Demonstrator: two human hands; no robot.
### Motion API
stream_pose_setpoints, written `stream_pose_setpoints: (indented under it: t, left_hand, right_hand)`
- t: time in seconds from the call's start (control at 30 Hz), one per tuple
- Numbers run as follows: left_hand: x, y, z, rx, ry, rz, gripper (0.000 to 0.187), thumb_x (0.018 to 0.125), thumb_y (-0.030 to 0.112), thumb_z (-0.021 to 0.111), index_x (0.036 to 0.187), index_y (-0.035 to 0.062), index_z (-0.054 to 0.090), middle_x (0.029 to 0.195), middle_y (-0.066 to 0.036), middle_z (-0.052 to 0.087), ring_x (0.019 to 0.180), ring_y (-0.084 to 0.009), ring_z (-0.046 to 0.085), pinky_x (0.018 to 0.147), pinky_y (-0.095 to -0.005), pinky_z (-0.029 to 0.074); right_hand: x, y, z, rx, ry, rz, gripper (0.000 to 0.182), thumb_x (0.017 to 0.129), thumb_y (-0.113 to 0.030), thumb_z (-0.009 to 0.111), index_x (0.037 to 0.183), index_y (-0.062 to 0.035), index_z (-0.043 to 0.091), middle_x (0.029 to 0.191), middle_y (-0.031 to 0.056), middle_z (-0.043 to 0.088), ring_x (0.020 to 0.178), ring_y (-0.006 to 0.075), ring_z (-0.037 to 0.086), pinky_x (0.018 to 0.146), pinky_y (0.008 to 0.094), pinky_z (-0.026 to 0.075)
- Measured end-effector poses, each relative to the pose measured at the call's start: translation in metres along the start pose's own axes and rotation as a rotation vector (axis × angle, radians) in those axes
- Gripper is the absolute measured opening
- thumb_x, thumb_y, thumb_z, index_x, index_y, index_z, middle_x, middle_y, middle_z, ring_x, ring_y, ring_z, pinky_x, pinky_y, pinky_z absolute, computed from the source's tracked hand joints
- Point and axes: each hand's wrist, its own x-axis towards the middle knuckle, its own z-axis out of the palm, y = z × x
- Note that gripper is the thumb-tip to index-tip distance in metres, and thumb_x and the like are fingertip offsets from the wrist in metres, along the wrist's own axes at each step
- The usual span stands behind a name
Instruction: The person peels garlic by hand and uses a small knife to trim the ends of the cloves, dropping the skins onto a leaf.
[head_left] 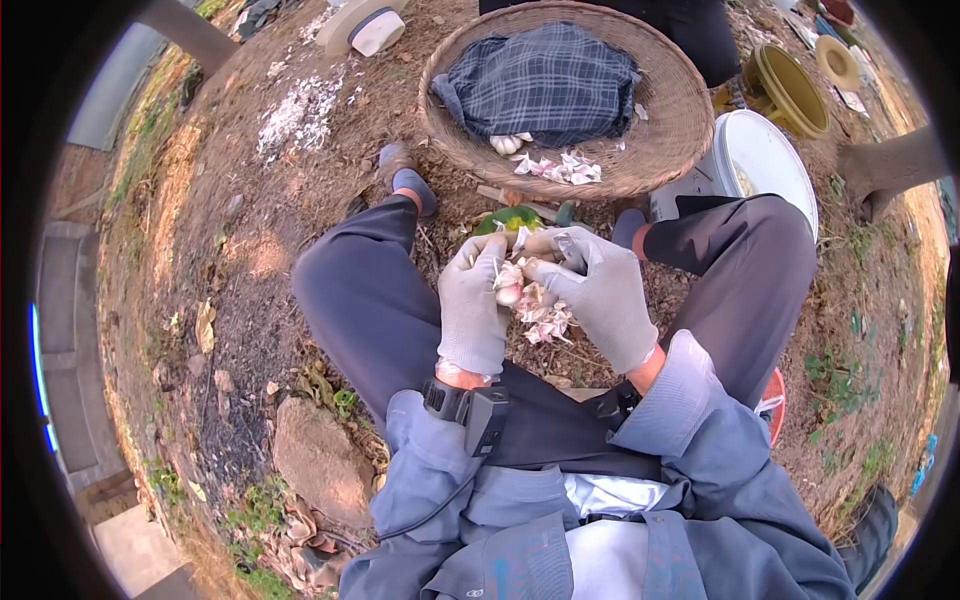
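Note:
My left hand (474,312), in a pale grey work glove, is closed around a pinkish-white garlic bulb (508,288) between my knees. My gloved right hand (608,298) meets it from the other side, thumb and fingers bent inward at the garlic. What exactly the right fingertips pinch is hidden. Below the hands lies a loose heap of pink-white garlic skins (545,318). Beyond them stands a wide woven basket (665,150) with a dark plaid cloth (545,80) in it. White garlic (507,144) and more peeled skins (562,168) rest near its front edge.
At right stand a white bucket (775,160) and a yellow bucket (790,90), near a tree trunk (895,165). A red container (774,405) sits by my right thigh. A stone (322,460) lies at left. A straw hat (362,28) and scattered white skins (300,115) lie farther off.

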Motion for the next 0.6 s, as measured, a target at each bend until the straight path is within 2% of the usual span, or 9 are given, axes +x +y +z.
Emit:
stream_pose_setpoints:
  t: [0.03,0.1,0.13,0.27,0.37,0.43,0.47,0.57,0.6]
  left_hand:
    - [0.000,0.001,-0.002,0.000,0.004,0.001,0.024,0.109,0.017,0.056,0.111,-0.0044,0.067,0.093,-0.008,0.071,0.072,-0.0102,0.065,0.066,-0.0245,0.053]
    - [-0.001,0.004,-0.005,0.028,-0.077,-0.018,0.021,0.109,0.015,0.057,0.113,-0.0037,0.067,0.094,-0.006,0.072,0.072,-0.0105,0.068,0.064,-0.0236,0.057]
    - [-0.002,0.003,-0.003,0.064,-0.056,-0.005,0.022,0.110,0.016,0.057,0.114,-0.0037,0.067,0.092,-0.006,0.072,0.068,-0.0095,0.066,0.060,-0.0229,0.056]
    - [0.000,0.001,-0.005,0.327,-0.081,0.054,0.026,0.111,0.019,0.055,0.117,-0.0033,0.066,0.094,-0.006,0.072,0.074,-0.0086,0.067,0.064,-0.0226,0.056]
    - [-0.003,-0.002,0.001,0.187,-0.142,0.111,0.035,0.114,0.027,0.050,0.120,-0.0036,0.065,0.101,-0.007,0.072,0.082,-0.0092,0.069,0.067,-0.0227,0.057]
    - [-0.008,0.003,0.009,0.137,-0.140,0.120,0.051,0.115,0.036,0.043,0.132,-0.0093,0.060,0.113,-0.013,0.070,0.100,-0.0159,0.069,0.089,-0.0279,0.057]
    - [-0.006,0.001,0.004,0.157,-0.140,0.118,0.058,0.115,0.042,0.041,0.134,-0.0100,0.058,0.118,-0.016,0.070,0.105,-0.0195,0.071,0.091,-0.0303,0.059]
    - [-0.013,0.009,0.007,0.238,-0.180,0.046,0.062,0.113,0.047,0.045,0.135,-0.0099,0.058,0.119,-0.016,0.070,0.102,-0.0191,0.071,0.087,-0.0308,0.060]
    - [-0.013,0.008,0.008,0.237,-0.201,0.040,0.054,0.111,0.038,0.055,0.136,-0.0096,0.057,0.118,-0.014,0.070,0.100,-0.0172,0.071,0.085,-0.0297,0.061]
  right_hand:
    - [0.000,0.005,0.002,0.001,-0.004,0.001,0.028,0.091,-0.011,0.076,0.115,0.0034,0.072,0.091,0.0094,0.075,0.074,0.0129,0.072,0.063,0.0278,0.055]
    - [0.001,0.014,0.007,-0.329,0.061,-0.297,0.033,0.089,-0.016,0.079,0.117,0.0002,0.072,0.099,0.0135,0.075,0.085,0.0230,0.075,0.074,0.0342,0.058]
    - [-0.002,0.008,0.008,-0.361,0.021,-0.222,0.034,0.088,-0.019,0.080,0.117,-0.0020,0.072,0.106,0.0162,0.075,0.094,0.0304,0.074,0.083,0.0377,0.057]
    - [-0.001,0.013,0.012,-0.402,0.018,-0.228,0.031,0.089,-0.018,0.078,0.115,-0.0014,0.073,0.105,0.0163,0.075,0.092,0.0307,0.074,0.082,0.0372,0.057]
    - [0.002,0.010,0.010,-0.353,0.063,-0.176,0.028,0.090,-0.017,0.077,0.111,0.0006,0.073,0.095,0.0152,0.075,0.085,0.0252,0.074,0.077,0.0353,0.057]
    - [0.003,0.008,0.009,-0.052,0.072,0.016,0.024,0.091,-0.014,0.075,0.108,0.0026,0.072,0.083,0.0112,0.073,0.073,0.0162,0.072,0.067,0.0315,0.056]
    - [0.009,0.027,0.008,-0.100,0.131,-0.121,0.019,0.091,-0.009,0.073,0.106,0.0033,0.073,0.077,0.0067,0.071,0.064,0.0092,0.068,0.058,0.0275,0.053]
    - [0.007,0.014,0.008,-0.018,0.200,-0.020,0.019,0.091,-0.008,0.073,0.106,0.0033,0.073,0.081,0.0060,0.073,0.065,0.0105,0.068,0.060,0.0278,0.053]
    - [0.007,0.014,0.008,-0.018,0.200,-0.021,0.019,0.091,-0.008,0.073,0.106,0.0033,0.073,0.081,0.0060,0.073,0.065,0.0105,0.068,0.060,0.0278,0.053]
